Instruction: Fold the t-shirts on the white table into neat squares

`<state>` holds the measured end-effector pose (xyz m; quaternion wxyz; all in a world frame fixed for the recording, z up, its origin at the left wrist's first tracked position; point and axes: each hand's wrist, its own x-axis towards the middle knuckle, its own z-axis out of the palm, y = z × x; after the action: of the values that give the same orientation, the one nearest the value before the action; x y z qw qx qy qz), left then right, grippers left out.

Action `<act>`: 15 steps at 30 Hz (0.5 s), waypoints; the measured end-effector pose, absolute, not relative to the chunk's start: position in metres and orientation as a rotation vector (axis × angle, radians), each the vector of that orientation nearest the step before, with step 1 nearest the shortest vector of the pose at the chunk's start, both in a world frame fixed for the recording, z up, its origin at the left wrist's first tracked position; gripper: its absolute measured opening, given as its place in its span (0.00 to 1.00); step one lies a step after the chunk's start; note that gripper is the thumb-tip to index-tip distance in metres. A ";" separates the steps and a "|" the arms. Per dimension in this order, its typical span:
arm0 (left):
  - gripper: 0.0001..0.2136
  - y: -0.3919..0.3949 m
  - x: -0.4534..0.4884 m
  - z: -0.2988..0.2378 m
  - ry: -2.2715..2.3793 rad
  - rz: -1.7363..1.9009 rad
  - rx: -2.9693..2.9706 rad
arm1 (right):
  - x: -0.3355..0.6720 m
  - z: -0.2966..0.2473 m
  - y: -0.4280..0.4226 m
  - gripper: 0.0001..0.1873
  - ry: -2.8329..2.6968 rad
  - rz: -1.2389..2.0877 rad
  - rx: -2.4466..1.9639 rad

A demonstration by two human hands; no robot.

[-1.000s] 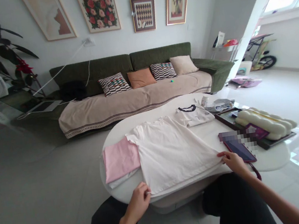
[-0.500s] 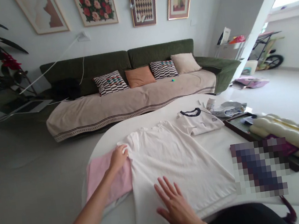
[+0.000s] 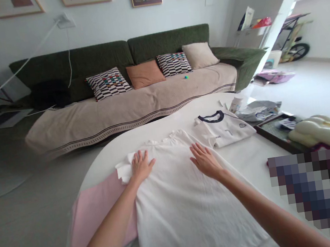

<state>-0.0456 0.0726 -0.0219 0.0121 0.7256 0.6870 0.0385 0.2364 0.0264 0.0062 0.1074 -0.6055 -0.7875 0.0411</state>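
A white T-shirt (image 3: 176, 203) lies spread on the white table (image 3: 102, 157), its collar toward the sofa. My left hand (image 3: 142, 166) rests flat on its upper left part beside the sleeve, fingers spread. Across from it, my right hand (image 3: 205, 161) lies palm down on the upper right part, fingers stretched out. Neither hand grips the cloth. Folded pink cloth (image 3: 103, 207) sits to the left, partly under the white sleeve and my left forearm. Beyond my right hand is a folded white shirt (image 3: 227, 131) with a dark collar.
At the right stand a dark-edged tray (image 3: 273, 137) holding a puffy cream object (image 3: 322, 132), and a silvery plastic bag (image 3: 258, 109). A blurred-out patch covers something on the table's right. Behind the table is a green sofa (image 3: 168, 41) with several cushions.
My left hand has let go of the left sleeve and now lies flat on the shirt. My right hand has moved from the shirt's lower part up toward the collar. The view has tilted down.
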 end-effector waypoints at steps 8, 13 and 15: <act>0.31 0.061 -0.049 -0.029 2.303 0.101 2.347 | 0.286 0.028 0.134 0.24 -1.643 0.093 -2.307; 0.31 0.062 -0.048 -0.028 2.297 0.100 2.352 | 0.295 0.028 0.150 0.16 -1.651 0.166 -2.308; 0.31 0.062 -0.048 -0.027 2.290 0.108 2.359 | 0.295 0.029 0.149 0.17 -1.650 0.135 -2.258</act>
<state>-0.0481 0.0617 -0.0274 -0.0738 0.7152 0.6943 0.0329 0.2953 0.1487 0.0289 0.1700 -0.7949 -0.5806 0.0474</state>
